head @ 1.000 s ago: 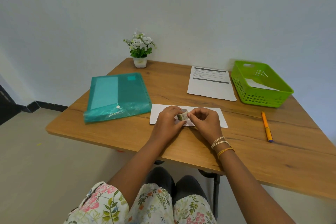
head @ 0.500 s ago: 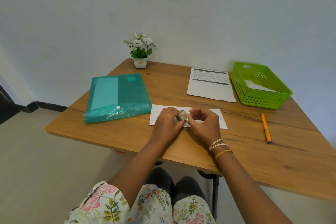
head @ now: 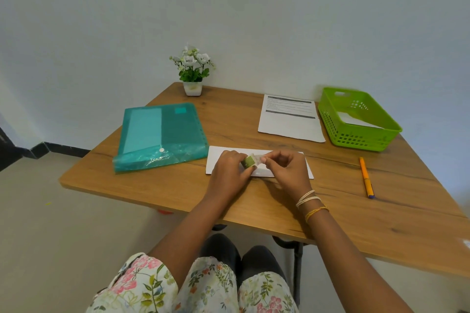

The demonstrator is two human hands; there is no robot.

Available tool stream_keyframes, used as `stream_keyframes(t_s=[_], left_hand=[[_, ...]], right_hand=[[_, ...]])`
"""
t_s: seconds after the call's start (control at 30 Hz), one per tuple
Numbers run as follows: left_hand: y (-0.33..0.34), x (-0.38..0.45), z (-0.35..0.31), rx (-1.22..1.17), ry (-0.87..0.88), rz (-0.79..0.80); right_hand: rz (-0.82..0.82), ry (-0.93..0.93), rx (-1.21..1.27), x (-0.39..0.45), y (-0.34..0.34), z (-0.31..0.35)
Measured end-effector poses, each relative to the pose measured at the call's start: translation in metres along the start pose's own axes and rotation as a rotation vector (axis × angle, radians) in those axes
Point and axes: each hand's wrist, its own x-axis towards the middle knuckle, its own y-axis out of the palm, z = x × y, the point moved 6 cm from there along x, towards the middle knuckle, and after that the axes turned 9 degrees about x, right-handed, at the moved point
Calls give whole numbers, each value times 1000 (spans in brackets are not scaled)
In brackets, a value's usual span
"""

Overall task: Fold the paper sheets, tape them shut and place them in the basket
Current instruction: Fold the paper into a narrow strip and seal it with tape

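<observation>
Table [head: 157, 185] was wooden, set against a white wall [head: 254, 7]. Teal folder [head: 160, 134] lay well left of the fingers, flap snapped shut. Green basket [head: 356, 119] sat far right and beyond the fingers, a white folded sheet [head: 356, 119] lying inside it. Printed page [head: 290, 119] lay flat beyond the right fingers, just beside the basket. Folded paper [head: 216, 160] lay flat under both hands, long edge facing the person, ends sticking out past the fingers on either side. Potted plant [head: 193, 71] stood at the far edge, well beyond the fingers. Orange pen [head: 366, 176] lay right of the right fingers, apart from them. Left hand [head: 229, 175] had its fingers curled closed around a small green tape roll [head: 249, 161], held just above the paper. Right hand [head: 287, 173] had thumb and forefinger pinched together right at the roll, gripping what looked like the tape end [head: 259, 159]; too small to be sure. String bracelets [head: 310, 202] ringed the right wrist. Floral clothing [head: 203, 287] showed at the bottom, nearer than the fingers.
</observation>
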Motion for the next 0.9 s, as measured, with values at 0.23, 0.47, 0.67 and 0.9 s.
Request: stream_keyframes(t_s=[0.23, 0.47, 0.67, 0.9], left_hand=[[5, -4, -20, -79, 63, 44], [40, 6, -101, -173, 124, 94], [65, 18, -141, -113, 97, 116], [87, 18, -143, -46, 116, 195]], right_hand=[[-79, 175, 300, 5, -38, 3], [-294, 69, 289, 16, -100, 10], [-376, 89, 268, 15, -130, -7], [-391, 141, 237, 16, -140, -20]])
